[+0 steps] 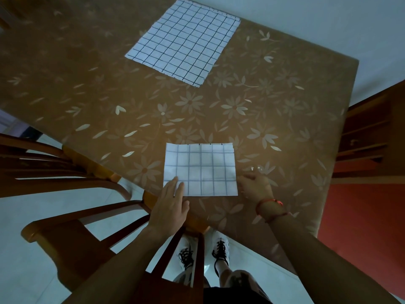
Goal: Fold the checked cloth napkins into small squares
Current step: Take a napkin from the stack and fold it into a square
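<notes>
From the head view, the folded napkin [200,170] lies near on the surface [285,106]. It looks soft and light, best taken by its corners. The left hand [169,207] presses flat on its near left corner. The right hand [255,187] meets its right edge, grip unclear. An unfolded napkin [184,40] lies far.

Folded napkin [200,170] near table [285,119] front edge; open napkin [183,41] behind it. Chair [72,216] left, cabinet [368,132] right.
</notes>
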Demonstrator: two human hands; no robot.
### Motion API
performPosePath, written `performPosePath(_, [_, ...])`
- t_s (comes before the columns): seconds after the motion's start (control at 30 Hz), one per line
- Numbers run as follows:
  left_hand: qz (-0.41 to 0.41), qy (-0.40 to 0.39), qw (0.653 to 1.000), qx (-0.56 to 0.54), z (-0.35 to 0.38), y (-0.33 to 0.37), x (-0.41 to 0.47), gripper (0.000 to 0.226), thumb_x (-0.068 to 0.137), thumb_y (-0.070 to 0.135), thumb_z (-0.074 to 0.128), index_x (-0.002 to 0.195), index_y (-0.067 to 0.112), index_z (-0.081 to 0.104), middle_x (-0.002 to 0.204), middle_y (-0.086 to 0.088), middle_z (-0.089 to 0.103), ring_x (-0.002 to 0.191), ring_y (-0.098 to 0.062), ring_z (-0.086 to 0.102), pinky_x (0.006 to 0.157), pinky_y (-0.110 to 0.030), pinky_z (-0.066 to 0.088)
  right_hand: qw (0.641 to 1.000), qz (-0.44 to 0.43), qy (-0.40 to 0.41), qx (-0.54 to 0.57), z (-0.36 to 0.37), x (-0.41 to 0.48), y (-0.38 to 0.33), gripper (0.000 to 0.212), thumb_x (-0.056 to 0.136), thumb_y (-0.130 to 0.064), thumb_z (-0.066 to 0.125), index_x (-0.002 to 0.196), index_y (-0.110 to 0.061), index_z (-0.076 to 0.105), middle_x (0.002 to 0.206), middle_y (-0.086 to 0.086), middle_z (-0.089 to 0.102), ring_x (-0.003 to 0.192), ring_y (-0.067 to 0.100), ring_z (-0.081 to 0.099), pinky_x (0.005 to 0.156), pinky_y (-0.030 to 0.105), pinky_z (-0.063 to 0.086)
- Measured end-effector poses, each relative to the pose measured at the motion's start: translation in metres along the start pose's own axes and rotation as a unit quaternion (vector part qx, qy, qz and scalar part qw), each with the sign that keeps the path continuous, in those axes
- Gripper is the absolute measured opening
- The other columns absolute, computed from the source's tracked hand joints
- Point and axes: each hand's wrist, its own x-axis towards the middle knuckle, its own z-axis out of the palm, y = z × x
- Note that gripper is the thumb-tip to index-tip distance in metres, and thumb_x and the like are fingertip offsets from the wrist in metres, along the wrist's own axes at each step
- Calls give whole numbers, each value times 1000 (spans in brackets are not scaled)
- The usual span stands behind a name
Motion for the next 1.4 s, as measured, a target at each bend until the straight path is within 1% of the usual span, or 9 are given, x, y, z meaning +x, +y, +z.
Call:
performPosePath(0.1, [-2, -10, 1000, 8, 1, 1, 2, 53, 89, 23, 67, 134, 2, 49, 143, -22, 46, 134, -37, 42, 106, -45, 41, 998, 44, 11, 35, -4, 10, -5, 15, 61, -35, 62, 67, -25, 71, 76, 3, 73, 78, 26, 70, 75, 44, 59])
performPosePath(0.23, [-2, -7, 1000, 20, 2, 0, 3, 48, 88, 24, 68, 129, 2, 54, 141, -23, 48, 132, -38, 44, 104, -44, 41, 995, 72, 11, 64, -6, 15, -11, 16, 73, -23, 57, 80, -13, 68, 78, 10, 73, 66, 24, 70, 62, 39, 60])
performPosePath(0.47, [-20, -3, 1000, -2, 0, 3, 5, 43, 92, 26, 63, 129, 7, 54, 144, -18, 46, 136, -35, 39, 106, -42, 39, 987, 113, -57, 103, -2, 18, -23, 20, 77, -26, 55, 72, -8, 61, 60, 13, 66, 35, 16, 48, 43, 19, 34])
performPosePath(0.63, [-23, -8, 1000, -16, 0, 3, 5, 45, 92, 25, 62, 132, 7, 52, 146, -17, 43, 138, -34, 36, 107, -41, 36, 989, 110, -57, 84, 4, 25, -28, 47, 71, -53, 63, 84, -8, 68, 65, 10, 65, 40, 18, 48, 44, 23, 39])
performPosePath(0.73, [-19, -13, 1000, -21, 0, 1, 4, 46, 93, 25, 61, 133, 7, 51, 147, -17, 42, 139, -33, 34, 108, -42, 37, 994, 74, -56, 56, 9, 26, -31, 40, 76, -48, 67, 80, -8, 70, 71, 11, 67, 46, 19, 54, 45, 25, 43])
performPosePath(0.83, [-15, -12, 1000, -22, -1, 0, 4, 46, 91, 24, 63, 132, 6, 51, 146, -18, 43, 138, -34, 36, 107, -43, 39, 999, 0, -38, 4, 12, 27, -39, 23, 79, -35, 71, 73, -13, 68, 73, 3, 68, 65, 17, 60, 64, 31, 52])
performPosePath(1.03, [-15, -22, 999, -29, -2, 0, 1, 54, 91, 26, 63, 138, 5, 47, 151, -18, 36, 142, -35, 30, 109, -46, 39, 999, -51, -7, -16, 18, 31, -45, 17, 77, -20, 73, 91, -10, 73, 77, -1, 65, 78, 19, 64, 67, 26, 50])
performPosePath(1.17, [5, -4, 1000, -10, -5, 4, 8, 71, 82, 26, 74, 141, 3, 42, 152, -21, 35, 141, -37, 31, 109, -46, 36, 998, -41, 16, 53, 14, 26, -44, 5, 75, -15, 74, 78, -13, 71, 71, -4, 65, 71, 16, 63, 59, 23, 50])
performPosePath(1.4, [20, -2, 1000, 8, -7, 35, 27, 84, 82, 37, 73, 147, 7, 30, 154, -18, 32, 141, -36, 31, 108, -47, 37, 975, 55, 25, 213, 15, 13, -25, 14, 63, -13, 77, 75, -12, 70, 86, 9, 73, 84, 29, 69, 78, 45, 58])
